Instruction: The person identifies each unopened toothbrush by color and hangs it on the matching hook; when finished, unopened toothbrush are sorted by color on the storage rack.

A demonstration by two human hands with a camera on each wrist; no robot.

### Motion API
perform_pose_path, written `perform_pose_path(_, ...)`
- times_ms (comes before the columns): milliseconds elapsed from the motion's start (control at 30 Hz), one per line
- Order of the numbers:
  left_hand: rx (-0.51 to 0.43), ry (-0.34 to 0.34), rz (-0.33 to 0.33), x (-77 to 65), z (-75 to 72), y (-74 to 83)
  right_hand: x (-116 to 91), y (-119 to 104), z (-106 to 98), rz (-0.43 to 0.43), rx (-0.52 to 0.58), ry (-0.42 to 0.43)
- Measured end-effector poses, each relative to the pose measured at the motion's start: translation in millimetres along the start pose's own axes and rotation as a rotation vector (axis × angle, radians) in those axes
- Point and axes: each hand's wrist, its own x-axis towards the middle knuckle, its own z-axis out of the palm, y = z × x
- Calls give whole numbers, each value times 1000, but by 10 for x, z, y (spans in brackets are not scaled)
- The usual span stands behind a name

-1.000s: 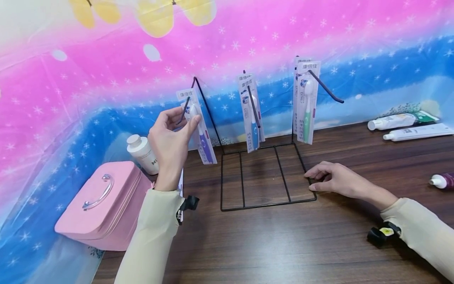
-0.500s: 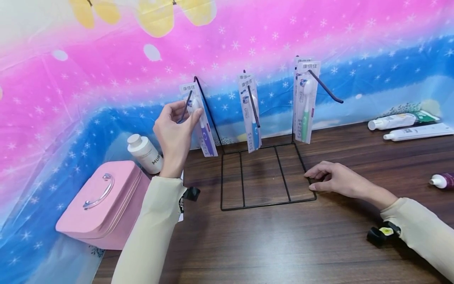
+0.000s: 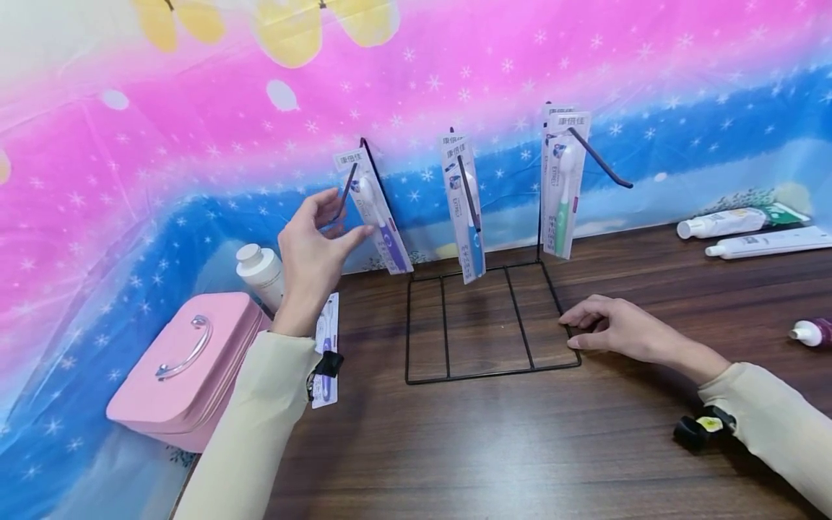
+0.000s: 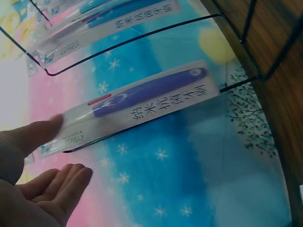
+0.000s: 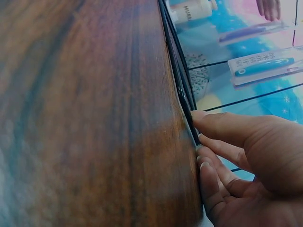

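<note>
A black wire display rack [image 3: 490, 372] stands on the table, packaged toothbrushes hanging from its hooks. On the left hook is a purple toothbrush pack [image 3: 393, 242], hanging aslant. My left hand [image 3: 315, 253] is beside it with thumb and fingers spread apart; in the left wrist view the thumb [image 4: 40, 135] overlaps the pack's upper end. Blue toothbrush packs [image 3: 473, 249] hang on the middle hook, green ones [image 3: 562, 224] on the right hook. My right hand [image 3: 617, 328] pinches the right side wire of the rack's base, as the right wrist view [image 5: 236, 151] also shows.
Left of the rack are a pink case [image 3: 175, 375], a white bottle [image 3: 256, 269] and another purple toothbrush pack [image 3: 333, 328] lying on the table [image 3: 494, 448]. At right lie toothpaste tubes [image 3: 767, 242] and a dark red tube [image 3: 820, 331]. A patterned cloth [image 3: 455, 65] covers the wall.
My left hand rose a little with the purple pack, which slid back along the hook; then the fingers parted from it and the hand drew slightly left. The right hand stayed put.
</note>
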Motion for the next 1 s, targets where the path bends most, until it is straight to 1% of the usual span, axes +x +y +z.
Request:
perform_pose_path(67, 54, -38, 1, -50, -40, -36, -1, 0, -2, 1, 1, 0)
perform_pose_path(167, 74, -62, -18, -115, -97, -126, -3, -3, -9, -1, 5, 2)
perform_pose_path(267, 100, -65, -69, -164, -151, -264, -2, -6, -8, -4, 0, 1)
perform_pose_path(400, 162, -84, -158, -207, -212, -473, -3, -6, -1, -6, -5, -3)
perform_pose_path(567, 232, -101, -248, -254, -264, -737, -6, -6, -3, -8, 1, -5)
perform_pose_path(733, 325, -100, -336, -294, -255, -994, -4, 5, 0, -10, 1, -3)
perform_pose_path(867, 380, -107, -374, -333, -204, -1168, -4, 11, -2, -12, -6, 4)
perform_pose_path(1000, 418, -126, -402, -387, -159, -1285, -2, 2, -4, -14, 0, -1)
